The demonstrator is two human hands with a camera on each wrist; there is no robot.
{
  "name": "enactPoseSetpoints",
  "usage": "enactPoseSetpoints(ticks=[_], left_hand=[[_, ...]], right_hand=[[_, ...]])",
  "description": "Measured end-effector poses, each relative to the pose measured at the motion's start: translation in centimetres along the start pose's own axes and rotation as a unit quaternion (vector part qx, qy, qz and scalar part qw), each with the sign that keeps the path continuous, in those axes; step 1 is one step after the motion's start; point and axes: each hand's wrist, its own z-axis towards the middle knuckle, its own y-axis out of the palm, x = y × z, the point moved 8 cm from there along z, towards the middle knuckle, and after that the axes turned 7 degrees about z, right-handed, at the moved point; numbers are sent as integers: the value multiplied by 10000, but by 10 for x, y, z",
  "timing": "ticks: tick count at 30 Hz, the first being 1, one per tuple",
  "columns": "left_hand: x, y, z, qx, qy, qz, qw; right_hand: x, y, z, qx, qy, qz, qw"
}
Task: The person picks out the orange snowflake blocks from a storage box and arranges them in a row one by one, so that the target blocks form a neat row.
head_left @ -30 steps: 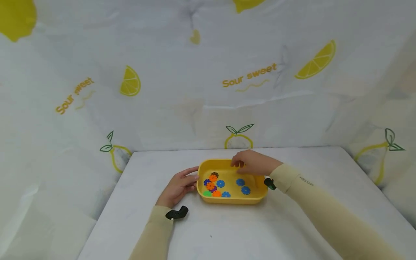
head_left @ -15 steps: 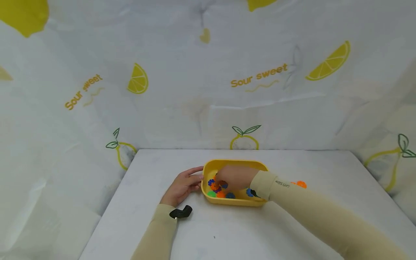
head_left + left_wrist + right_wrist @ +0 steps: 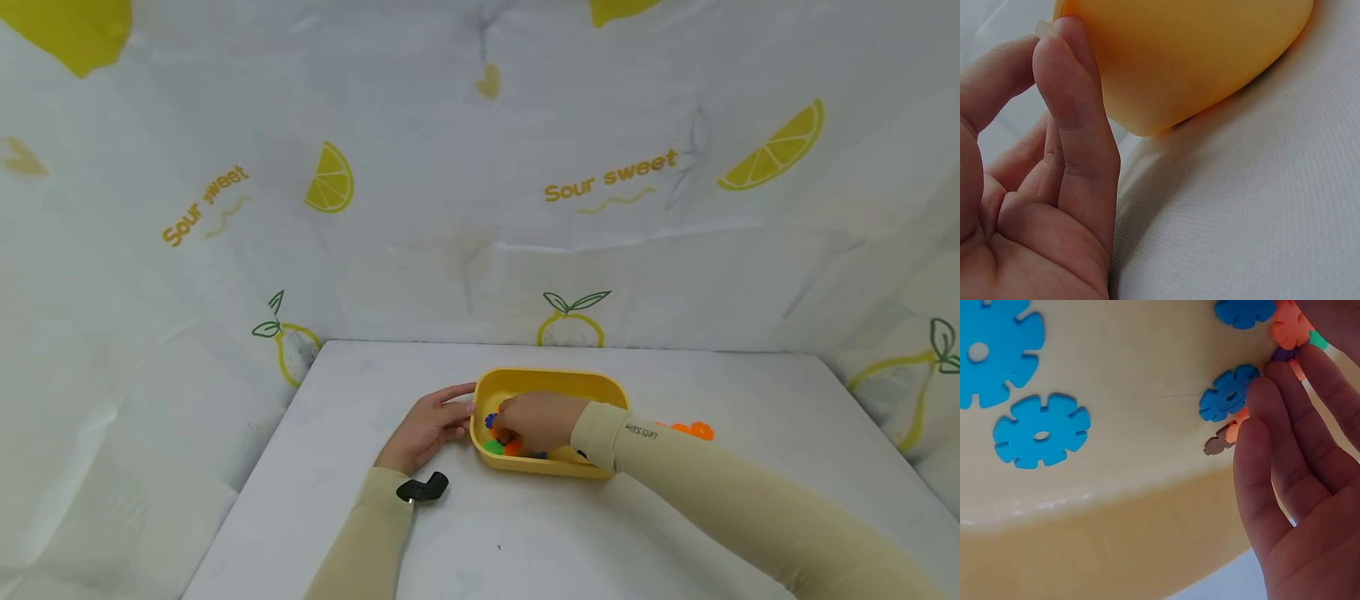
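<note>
A yellow plastic tray [image 3: 551, 377] stands on the white table, holding several notched flower-shaped discs. My left hand [image 3: 422, 429] is at the tray's left end, its fingertips touching the outer wall [image 3: 1191, 56]. My right hand [image 3: 542, 419] reaches down into the tray's left half, over the discs. In the right wrist view its fingers are gently bent beside a blue disc [image 3: 1229, 394] and an orange disc [image 3: 1291, 325], the thumb partly out of frame. No disc is plainly pinched. Two more blue discs [image 3: 1042, 432] lie apart on the tray floor. A green disc [image 3: 493, 447] sits in the near left corner.
Several orange discs [image 3: 702, 431] lie on the table right of the tray, partly behind the right sleeve [image 3: 675, 458]. A white lemon-printed sheet [image 3: 450, 275] rises at the table's back edge and along both sides.
My right hand has moved from the tray's far right part down and left onto the discs. Orange discs on the table came into view beyond the sleeve. The left hand stays at the tray.
</note>
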Motion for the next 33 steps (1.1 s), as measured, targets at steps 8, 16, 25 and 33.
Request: enactPoseSetpoints(ticks=[8, 16, 25, 33], left_hand=[[3, 1, -1, -13, 18, -47, 10000], [2, 2, -1, 23, -4, -76, 10000], [4, 5, -5, -98, 30, 47, 9999], [5, 5, -6, 25, 9, 102, 9999]], right_hand=[[2, 1, 2, 31, 32, 32, 10000], [7, 0, -2, 85, 136, 360, 9992], [20, -10, -18, 326, 100, 1143, 9929], [35, -26, -34, 552, 219, 2110, 9757]])
